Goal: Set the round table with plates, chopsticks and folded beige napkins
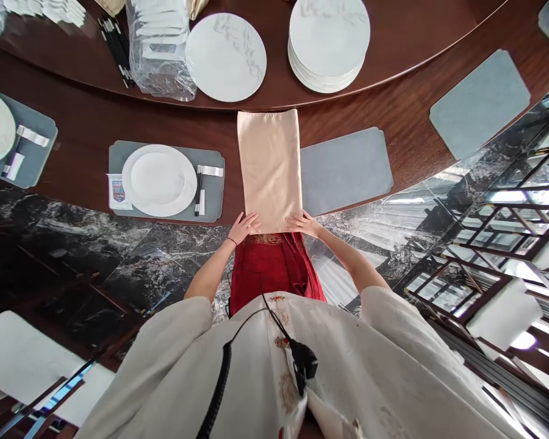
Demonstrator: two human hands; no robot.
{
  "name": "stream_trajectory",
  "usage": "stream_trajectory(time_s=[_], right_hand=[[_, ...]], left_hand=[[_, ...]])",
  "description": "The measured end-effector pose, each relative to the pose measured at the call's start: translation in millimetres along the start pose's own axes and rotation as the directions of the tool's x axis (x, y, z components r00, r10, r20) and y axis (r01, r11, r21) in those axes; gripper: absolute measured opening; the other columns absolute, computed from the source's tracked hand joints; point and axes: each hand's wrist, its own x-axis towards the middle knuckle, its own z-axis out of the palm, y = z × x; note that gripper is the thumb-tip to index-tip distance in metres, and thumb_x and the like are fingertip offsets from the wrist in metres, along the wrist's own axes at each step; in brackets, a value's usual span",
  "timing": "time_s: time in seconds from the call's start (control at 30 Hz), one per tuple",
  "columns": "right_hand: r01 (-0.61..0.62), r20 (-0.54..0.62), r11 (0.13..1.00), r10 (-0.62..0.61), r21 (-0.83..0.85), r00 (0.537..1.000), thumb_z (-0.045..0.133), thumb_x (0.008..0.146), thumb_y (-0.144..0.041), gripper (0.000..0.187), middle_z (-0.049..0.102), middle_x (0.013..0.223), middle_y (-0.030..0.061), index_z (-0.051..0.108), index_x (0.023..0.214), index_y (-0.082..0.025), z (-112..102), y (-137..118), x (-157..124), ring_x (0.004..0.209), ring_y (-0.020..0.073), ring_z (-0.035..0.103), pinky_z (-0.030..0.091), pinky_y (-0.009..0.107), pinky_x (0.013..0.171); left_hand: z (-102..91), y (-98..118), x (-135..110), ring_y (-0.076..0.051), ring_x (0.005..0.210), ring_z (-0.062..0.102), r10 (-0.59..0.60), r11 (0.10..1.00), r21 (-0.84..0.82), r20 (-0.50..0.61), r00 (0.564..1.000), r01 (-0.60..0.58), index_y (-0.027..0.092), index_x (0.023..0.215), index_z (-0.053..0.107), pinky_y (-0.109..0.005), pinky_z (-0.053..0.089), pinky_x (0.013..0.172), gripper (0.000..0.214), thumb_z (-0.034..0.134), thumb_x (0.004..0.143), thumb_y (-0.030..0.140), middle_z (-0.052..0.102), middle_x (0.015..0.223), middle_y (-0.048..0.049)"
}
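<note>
Dark polished wood table, curved rim, with a raised inner tier behind it. Below, marble floor tiles, black veined with white; lattice reflections off to the right.

Work in hand: a long folded champagne satin napkin lies flat at the table's near edge, its length running away from the body, surface smooth with a soft sheen and faint creases. Left hand and right hand both spread, fingers open, palms down on the napkin's near end, one at each corner. Pressing flat, neither pinching. Thin dark bracelet on the left wrist.

Just beside the napkin on the right, a bare grey placemat, matte, with clipped corners. Whether a mat lies under the napkin is hidden. To the left, a laid place: second grey placemat, white rimmed plate, black chopsticks banded in white, crested card.

On the tier: stack of marble-pattern plates, single plate, plastic-wrapped stack — glossy, crinkled. Red garment and embroidered white robe below the hands; black coiled cord down the chest.
</note>
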Motion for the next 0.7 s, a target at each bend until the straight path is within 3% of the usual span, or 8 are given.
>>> stream_trajectory(time_s=[0.1,0.2,0.37,0.47,0.57,0.63,0.7], right_hand=[[0.009,0.107,1.000,-0.009,0.003,0.994,0.045,0.092,-0.003,0.068,0.044,0.154,-0.0086,0.047,0.142,-0.048,-5.5,6.6,3.0,0.149,0.0204,0.032,0.018,0.056,0.124],[-0.007,0.150,1.000,0.004,0.018,0.989,0.042,0.095,-0.007,0.063,0.043,0.155,-0.0063,0.045,0.146,-0.043,-5.4,7.1,5.7,0.151,0.0211,0.028,0.010,0.058,0.125],[-0.090,-0.053,0.990,0.096,0.112,0.994,0.039,0.099,-0.016,0.047,0.053,0.148,0.0052,0.054,0.142,-0.025,4.6,-0.3,5.5,0.145,0.0231,0.037,0.013,0.058,0.125],[-0.198,-0.187,0.940,0.255,0.278,0.949,0.040,0.100,-0.027,0.039,0.063,0.134,0.0095,0.062,0.131,-0.019,13.1,-11.8,1.2,0.137,0.0245,0.047,0.020,0.053,0.123],[-0.333,-0.233,0.766,0.524,0.549,0.819,0.037,0.100,-0.042,0.041,0.072,0.104,0.0105,0.070,0.105,-0.017,23.0,-27.1,-0.9,0.107,0.0253,0.063,0.043,0.046,0.106],[-0.415,-0.191,0.580,0.713,0.701,0.674,0.037,0.098,-0.052,0.048,0.069,0.084,0.0074,0.068,0.087,-0.017,30.2,-36.3,1.5,0.084,0.0225,0.063,0.051,0.038,0.086],[-0.462,-0.145,0.422,0.840,0.780,0.522,0.042,0.092,-0.060,0.049,0.064,0.075,0.0046,0.064,0.078,-0.018,37.3,-42.8,6.5,0.074,0.0192,0.058,0.049,0.032,0.075]], left_hand=[[0.2,-5.8,6.8,-0.021,0.146,0.038,0.018,0.999,-0.032,-0.013,1.000,-0.018,0.027,0.120,0.070,-0.051,0.016,0.127,0.046,0.042,0.090,0.006,0.051,0.150,-0.0059],[-2.6,-4.1,6.2,-0.020,0.145,0.039,0.002,0.993,-0.120,-0.027,1.000,-0.005,0.022,0.115,0.071,-0.048,0.021,0.127,0.042,0.042,0.088,0.008,0.053,0.148,-0.0058],[-6.6,5.0,-6.7,-0.019,0.135,0.052,-0.217,0.914,-0.365,-0.064,0.974,0.179,0.020,0.119,0.068,-0.040,0.038,0.119,0.038,0.040,0.093,0.019,0.064,0.135,-0.0058],[-1.4,11.4,-18.9,-0.022,0.117,0.065,-0.390,0.811,-0.501,-0.079,0.917,0.302,0.019,0.112,0.069,-0.034,0.050,0.104,0.031,0.046,0.094,0.030,0.070,0.124,-0.0095],[8.4,18.5,-27.4,-0.021,0.097,0.071,-0.583,0.701,-0.556,-0.085,0.808,0.447,0.017,0.101,0.068,-0.027,0.056,0.085,0.028,0.050,0.093,0.036,0.075,0.101,-0.0091],[15.9,23.9,-28.5,-0.019,0.085,0.071,-0.673,0.651,-0.547,-0.097,0.733,0.526,0.018,0.095,0.067,-0.024,0.054,0.075,0.027,0.049,0.093,0.038,0.073,0.087,-0.0063],[23.6,29.5,-25.8,-0.017,0.077,0.068,-0.731,0.622,-0.523,-0.120,0.672,0.583,0.019,0.091,0.066,-0.023,0.051,0.071,0.027,0.048,0.094,0.039,0.070,0.078,-0.0040]])
